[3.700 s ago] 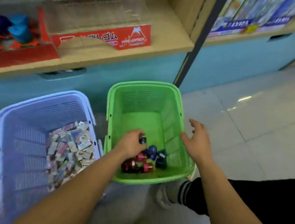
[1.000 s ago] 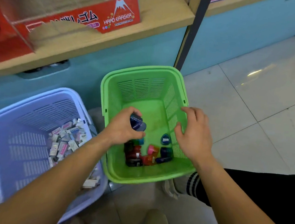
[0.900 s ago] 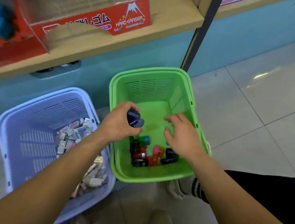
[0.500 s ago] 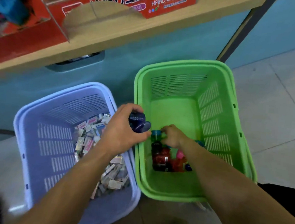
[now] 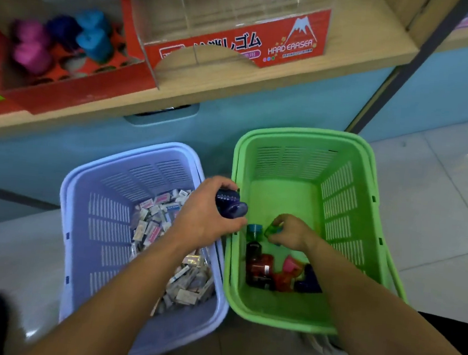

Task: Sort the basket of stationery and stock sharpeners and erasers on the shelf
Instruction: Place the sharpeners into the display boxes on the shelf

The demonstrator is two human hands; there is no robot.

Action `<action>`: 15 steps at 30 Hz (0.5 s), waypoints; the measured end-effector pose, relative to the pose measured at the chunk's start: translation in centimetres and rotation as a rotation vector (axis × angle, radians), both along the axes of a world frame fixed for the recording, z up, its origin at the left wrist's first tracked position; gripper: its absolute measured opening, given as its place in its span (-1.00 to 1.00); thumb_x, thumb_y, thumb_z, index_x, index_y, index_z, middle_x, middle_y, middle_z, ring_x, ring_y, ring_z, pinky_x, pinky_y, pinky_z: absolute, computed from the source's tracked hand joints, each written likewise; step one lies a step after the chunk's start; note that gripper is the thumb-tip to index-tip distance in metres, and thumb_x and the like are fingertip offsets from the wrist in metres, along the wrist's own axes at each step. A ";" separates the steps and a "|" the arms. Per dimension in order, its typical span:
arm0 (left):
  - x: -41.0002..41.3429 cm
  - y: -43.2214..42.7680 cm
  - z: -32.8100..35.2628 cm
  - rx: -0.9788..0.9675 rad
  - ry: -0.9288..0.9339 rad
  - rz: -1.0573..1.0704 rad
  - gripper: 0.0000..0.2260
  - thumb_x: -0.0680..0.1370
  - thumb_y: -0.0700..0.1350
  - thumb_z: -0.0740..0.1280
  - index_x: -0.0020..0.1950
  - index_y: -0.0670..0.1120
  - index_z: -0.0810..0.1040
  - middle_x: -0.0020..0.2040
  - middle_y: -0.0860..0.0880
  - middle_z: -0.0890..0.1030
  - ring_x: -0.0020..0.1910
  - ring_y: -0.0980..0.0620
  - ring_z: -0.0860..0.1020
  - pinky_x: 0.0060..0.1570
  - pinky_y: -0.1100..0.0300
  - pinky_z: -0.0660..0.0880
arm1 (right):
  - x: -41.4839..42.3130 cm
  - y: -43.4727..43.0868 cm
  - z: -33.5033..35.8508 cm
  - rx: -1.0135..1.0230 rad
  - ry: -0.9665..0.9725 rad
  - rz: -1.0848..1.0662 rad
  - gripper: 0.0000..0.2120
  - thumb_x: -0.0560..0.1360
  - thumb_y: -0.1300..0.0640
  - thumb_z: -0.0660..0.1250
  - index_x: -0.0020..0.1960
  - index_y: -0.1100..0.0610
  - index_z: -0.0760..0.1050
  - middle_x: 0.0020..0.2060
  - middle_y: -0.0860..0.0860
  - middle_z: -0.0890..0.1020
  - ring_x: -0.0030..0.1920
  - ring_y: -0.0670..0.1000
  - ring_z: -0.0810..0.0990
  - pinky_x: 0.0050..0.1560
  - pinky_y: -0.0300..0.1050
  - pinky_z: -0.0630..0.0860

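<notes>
Both bare forearms reach forward and down from the lower edge of view, drawing closer together toward the hands. The left hand (image 5: 205, 217) is turned palm-down, its fingers and thumb curled round a blue sharpener (image 5: 231, 207). The right hand (image 5: 293, 235), just right of it and apart from it, has its fingers bent downward, pinching a green sharpener (image 5: 272, 229) at the fingertips.

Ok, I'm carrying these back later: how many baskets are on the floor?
2. The purple basket sits left, with erasers; the green basket sits right beside it, with sharpeners. More may sit outside view.
</notes>
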State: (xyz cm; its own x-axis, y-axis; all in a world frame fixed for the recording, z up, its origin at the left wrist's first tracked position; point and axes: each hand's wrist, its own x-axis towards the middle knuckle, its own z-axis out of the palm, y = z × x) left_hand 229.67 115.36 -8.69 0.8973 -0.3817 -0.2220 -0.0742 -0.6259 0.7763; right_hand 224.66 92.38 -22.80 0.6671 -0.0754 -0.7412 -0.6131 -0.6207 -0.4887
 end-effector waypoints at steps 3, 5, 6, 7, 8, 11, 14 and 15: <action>-0.3 1.3 1.5 -0.027 -0.011 0.044 -0.50 0.29 -0.01 0.66 0.13 0.11 0.51 0.08 0.09 0.59 0.03 0.09 0.60 0.08 0.12 0.58 | 0.5 1.0 5.1 0.163 -0.255 -0.341 -0.53 0.43 0.24 0.53 0.30 0.16 0.52 0.03 0.06 0.57 -0.11 0.03 0.58 -0.20 -0.13 0.55; -0.5 2.0 3.1 -0.045 -0.015 0.063 -0.51 0.29 -0.02 0.66 0.11 0.12 0.52 0.07 0.10 0.59 0.03 0.11 0.59 0.04 0.20 0.55 | 0.4 2.3 9.5 0.257 -0.427 -0.454 -0.58 0.44 0.24 0.54 0.25 0.13 0.52 0.10 0.04 0.57 -0.11 -0.01 0.59 -0.18 -0.21 0.52; -0.6 2.4 4.0 -0.046 -0.023 0.070 -0.51 0.29 -0.03 0.66 0.11 0.12 0.52 0.07 0.11 0.59 0.03 0.12 0.59 0.01 0.24 0.53 | 0.2 2.9 11.6 0.305 -0.499 -0.477 -0.60 0.44 0.25 0.53 0.23 0.14 0.50 0.10 0.03 0.57 -0.15 -0.02 0.59 -0.22 -0.28 0.50; -0.6 2.9 5.0 -0.048 -0.029 0.077 -0.52 0.29 -0.04 0.66 0.11 0.12 0.52 0.06 0.13 0.59 0.02 0.14 0.58 -0.02 0.27 0.51 | -0.1 3.5 13.6 0.360 -0.553 -0.484 -0.61 0.45 0.27 0.53 0.22 0.13 0.49 0.09 0.01 0.58 -0.21 -0.03 0.58 -0.28 -0.31 0.49; -0.7 3.4 6.0 -0.052 -0.031 0.086 -0.52 0.29 -0.05 0.66 0.10 0.12 0.52 0.05 0.15 0.59 0.00 0.15 0.58 -0.04 0.27 0.51 | -0.5 4.1 15.3 0.402 -0.592 -0.468 -0.61 0.45 0.27 0.53 0.21 0.11 0.50 0.10 -0.01 0.59 -0.25 -0.04 0.58 -0.32 -0.29 0.49; -0.8 5.4 9.3 -0.051 -0.057 0.096 -0.52 0.30 -0.06 0.67 0.09 0.12 0.51 0.05 0.17 0.58 0.01 0.15 0.59 -0.03 0.33 0.50 | -1.4 6.0 19.9 0.487 -0.664 -0.382 -0.59 0.45 0.29 0.53 0.23 0.03 0.55 0.15 -0.02 0.60 -0.21 -0.13 0.64 -0.24 -0.25 0.55; -0.8 8.1 12.6 -0.004 -0.115 0.082 -0.50 0.30 -0.04 0.66 0.14 0.09 0.52 0.07 0.17 0.57 0.00 0.24 0.55 -0.09 0.55 0.39 | -1.3 8.1 23.5 0.529 -0.729 -0.291 -0.56 0.43 0.36 0.52 0.25 0.07 0.59 0.18 0.00 0.62 0.02 -0.17 0.63 -0.01 -0.26 0.57; -0.7 9.1 13.7 0.013 -0.136 0.080 -0.50 0.30 -0.04 0.66 0.15 0.09 0.52 0.09 0.15 0.57 0.00 0.23 0.55 -0.06 0.54 0.39 | -1.0 8.9 24.6 0.537 -0.738 -0.258 -0.56 0.44 0.36 0.51 0.25 0.06 0.60 0.17 -0.01 0.62 0.02 -0.15 0.64 0.01 -0.24 0.57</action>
State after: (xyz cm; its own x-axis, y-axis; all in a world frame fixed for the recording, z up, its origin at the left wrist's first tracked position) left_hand 228.95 124.44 5.01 0.9467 -0.3059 -0.1006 -0.1280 -0.6443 0.7539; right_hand 223.66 101.29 1.82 0.9914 -0.0576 -0.1178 -0.1226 -0.0891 -0.9884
